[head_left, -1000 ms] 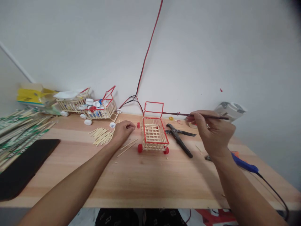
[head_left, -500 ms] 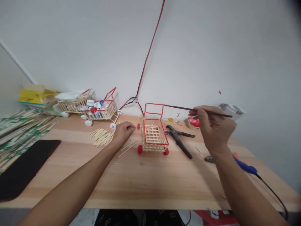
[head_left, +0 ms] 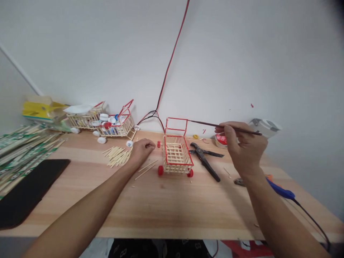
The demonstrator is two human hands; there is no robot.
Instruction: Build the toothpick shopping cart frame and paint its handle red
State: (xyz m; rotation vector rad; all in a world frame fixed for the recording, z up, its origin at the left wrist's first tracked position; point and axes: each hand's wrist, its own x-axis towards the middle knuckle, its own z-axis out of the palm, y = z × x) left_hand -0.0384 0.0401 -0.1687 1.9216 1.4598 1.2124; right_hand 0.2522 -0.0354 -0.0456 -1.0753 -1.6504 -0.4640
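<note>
A small shopping cart [head_left: 177,165] built of thin wooden sticks stands on the table, with a red rim, red wheels and a raised red handle frame. My right hand [head_left: 243,147] grips a slim dark paintbrush [head_left: 204,123], whose tip meets the upper right corner of that frame. Left of the cart, my left hand [head_left: 143,149] rests on the table with its fingers curled in; nothing shows in them. Close to its fingertips lies a small red piece [head_left: 158,144]. Behind my right hand sits a small tub of red paint [head_left: 221,139], partly hidden.
Black cutting pliers [head_left: 205,163] lie right of the cart. A blue-handled tool [head_left: 281,190] with a cord is farther right. Cut sticks [head_left: 118,156] are piled at left, near another cart full of bottle caps [head_left: 113,125]. A black mat [head_left: 32,193] lies at front left.
My right hand and the brush have shifted slightly left, with the tip still at the handle frame's corner. The left hand and the cart hold their places.
</note>
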